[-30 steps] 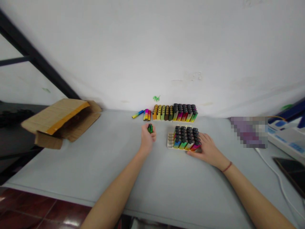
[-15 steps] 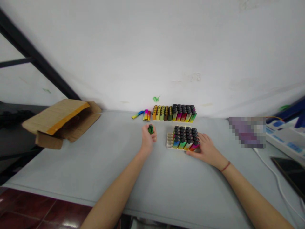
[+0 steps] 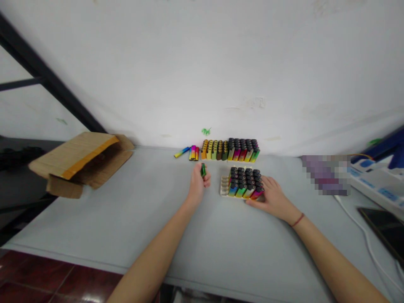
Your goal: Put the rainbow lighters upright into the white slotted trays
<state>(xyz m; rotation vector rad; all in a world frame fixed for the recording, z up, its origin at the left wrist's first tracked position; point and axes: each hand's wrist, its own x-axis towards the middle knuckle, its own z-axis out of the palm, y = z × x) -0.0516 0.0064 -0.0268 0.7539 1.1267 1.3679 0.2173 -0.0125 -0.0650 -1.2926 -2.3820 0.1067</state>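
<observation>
My left hand (image 3: 196, 186) is closed around a green lighter (image 3: 203, 169), held upright above the table, left of a pale tray (image 3: 224, 192). Black-topped lighters (image 3: 246, 182) with multicoloured bodies stand in rows in that tray, and its leftmost column of slots is bare. Against the tray's right side lies my right hand (image 3: 277, 200), thumb along the near edge and fingers round the far corner, steadying it. Behind stands a second group of upright lighters (image 3: 230, 150), gold-topped on the left and black-topped on the right.
Several loose colourful lighter bodies (image 3: 194, 153) lie by the wall. On the left an open cardboard box (image 3: 75, 155) rests on its side on the grey table (image 3: 132, 223). At right are a blurred-out item (image 3: 326, 174), a power strip (image 3: 378, 185), a phone (image 3: 383, 229) and a white cable (image 3: 366, 235).
My left hand has shifted slightly right towards the tray and turned, so the green lighter stands more upright. My right hand and the tray have stayed put.
</observation>
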